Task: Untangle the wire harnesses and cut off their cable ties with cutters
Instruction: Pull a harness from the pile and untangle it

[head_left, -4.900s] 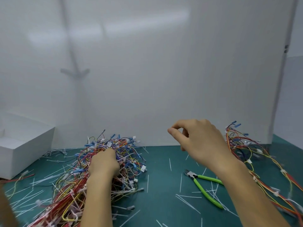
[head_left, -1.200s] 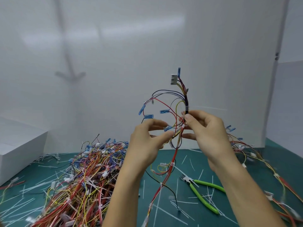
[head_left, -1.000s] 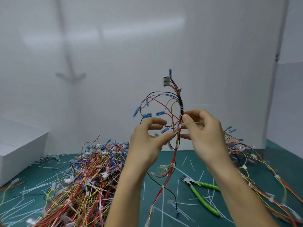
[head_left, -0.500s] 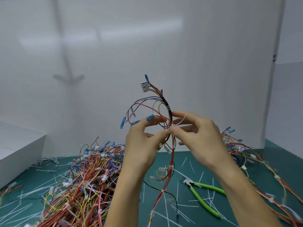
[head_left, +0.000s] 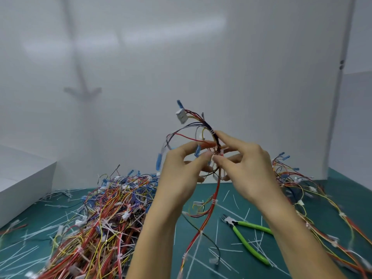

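Observation:
I hold one wire harness (head_left: pixel 201 129) up in front of me, its white connector and blue terminals at the top and a red-orange tail hanging down to the mat. My left hand (head_left: pixel 181 174) pinches its wires from the left. My right hand (head_left: pixel 245 166) pinches the same bundle from the right, index finger against the dark taped section. The green-handled cutters (head_left: pixel 247 238) lie on the mat below my right forearm, touched by neither hand. A big tangled pile of harnesses (head_left: pixel 100 218) lies at the left.
A second heap of harnesses (head_left: pixel 302 190) lies along the right side. Cut white cable ties are scattered over the green mat (head_left: pixel 227 198). A white box (head_left: pixel 24 190) stands at the far left, and white panels wall in the back.
Both hands lifted a harness out of the left pile. Over the last second the harness tilted left and my fingertips closed in together on the bundle.

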`<state>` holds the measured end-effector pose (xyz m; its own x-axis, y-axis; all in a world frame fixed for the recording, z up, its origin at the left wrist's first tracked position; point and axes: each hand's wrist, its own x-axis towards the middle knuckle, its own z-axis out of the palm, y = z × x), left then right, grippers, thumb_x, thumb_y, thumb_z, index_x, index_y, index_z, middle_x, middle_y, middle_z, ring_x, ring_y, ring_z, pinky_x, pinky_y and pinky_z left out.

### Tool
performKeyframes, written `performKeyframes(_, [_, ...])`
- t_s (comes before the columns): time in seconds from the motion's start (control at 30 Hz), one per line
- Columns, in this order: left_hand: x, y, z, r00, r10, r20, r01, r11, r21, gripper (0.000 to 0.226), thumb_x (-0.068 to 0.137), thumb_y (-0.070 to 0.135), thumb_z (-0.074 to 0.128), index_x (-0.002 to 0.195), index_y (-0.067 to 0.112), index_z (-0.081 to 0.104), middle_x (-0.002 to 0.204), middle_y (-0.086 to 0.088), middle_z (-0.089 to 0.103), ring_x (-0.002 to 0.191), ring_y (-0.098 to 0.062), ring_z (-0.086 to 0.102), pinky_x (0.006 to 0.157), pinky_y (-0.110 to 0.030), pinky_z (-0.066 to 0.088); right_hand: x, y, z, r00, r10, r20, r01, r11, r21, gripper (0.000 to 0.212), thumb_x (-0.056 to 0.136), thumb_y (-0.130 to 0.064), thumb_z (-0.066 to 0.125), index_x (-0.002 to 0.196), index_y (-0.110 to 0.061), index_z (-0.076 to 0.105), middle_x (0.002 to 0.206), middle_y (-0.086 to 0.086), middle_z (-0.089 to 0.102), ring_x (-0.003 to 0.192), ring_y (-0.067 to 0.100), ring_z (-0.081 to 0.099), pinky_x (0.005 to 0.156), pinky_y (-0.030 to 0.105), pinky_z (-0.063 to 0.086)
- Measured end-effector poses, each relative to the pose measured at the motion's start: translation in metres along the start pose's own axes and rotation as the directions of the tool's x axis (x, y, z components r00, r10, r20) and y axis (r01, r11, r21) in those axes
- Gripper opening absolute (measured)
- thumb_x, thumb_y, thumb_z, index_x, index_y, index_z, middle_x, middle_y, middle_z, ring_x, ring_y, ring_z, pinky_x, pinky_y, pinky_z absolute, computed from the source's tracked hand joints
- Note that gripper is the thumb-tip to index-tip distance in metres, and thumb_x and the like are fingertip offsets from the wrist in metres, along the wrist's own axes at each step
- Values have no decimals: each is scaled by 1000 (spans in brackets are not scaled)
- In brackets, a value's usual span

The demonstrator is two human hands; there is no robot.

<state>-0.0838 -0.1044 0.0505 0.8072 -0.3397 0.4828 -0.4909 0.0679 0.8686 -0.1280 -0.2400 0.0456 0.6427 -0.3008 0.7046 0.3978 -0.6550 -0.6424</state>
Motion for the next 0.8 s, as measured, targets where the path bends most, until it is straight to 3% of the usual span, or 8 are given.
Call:
performKeyframes(0.17, [-2,1,-13,985,-47,166,33,996,87,25,89,19,70,109,34,72,105,11,75,83,-8,73,62,-15,52,7,17,-11,976,58,-210,-58,998,5,46,87,-13,74,124,-38,66,80,-20,67,48,2,64,52,11,51])
performKeyframes(0.23, [-2,-2,-16,976,-80,205,30,971,236,16,89,24,70,103,31,74,98,11,76,86,-3,71,69,-16,54,10,25,-13,957,104,-269,-116,993,-31,30,85,-16,77,112,-24,68,82,-17,67,49,-1,64,49,8,47])
performKeyframes(0.3, [-1,-9,-15,965,-140,222,19,880,474,14,88,33,71,99,25,73,95,9,74,85,1,68,73,-15,53,10,31,-11,943,141,-302,-162,986,-45,29,83,-17,79,99,-20,55,80,-13,65,48,-4,63,46,5,42])
performKeyframes(0.4, [-1,-24,-10,866,-363,343,13,703,711,33,83,48,72,96,18,73,91,1,75,79,-7,68,73,-25,54,4,40,1,952,173,-251,-208,971,-122,33,86,-17,76,92,-21,44,79,-7,65,51,3,65,48,15,49])
performKeyframes(0.5, [-3,-41,-3,736,-526,426,41,663,748,27,79,37,79,90,13,75,86,-7,77,69,-10,69,68,-30,58,-3,48,15,954,239,-180,-269,948,-168,26,89,-17,73,91,-18,48,77,-1,67,63,15,68,63,38,59])
performKeyframes(0.57, [-1,-52,-1,734,-537,416,34,640,767,18,78,26,81,86,11,75,83,-6,77,64,-7,69,63,-23,58,-4,51,19,953,261,-154,-281,951,-126,25,89,-17,73,89,-21,48,76,-2,68,62,12,69,62,38,60])
performKeyframes(0.67, [0,-61,-1,753,-525,397,54,650,758,13,77,21,80,82,10,74,78,-5,77,64,-9,72,62,-23,58,-1,52,21,949,300,-94,-303,953,-18,26,88,-17,73,93,-25,50,87,-6,69,70,1,69,64,22,59])
performKeyframes(0.8, [1,-65,1,829,-431,357,75,718,692,4,77,15,75,77,12,73,74,-4,76,64,-13,72,67,-30,61,2,49,23,942,315,117,-328,937,120,47,89,-18,71,129,-23,46,116,-7,66,108,5,64,96,25,50])
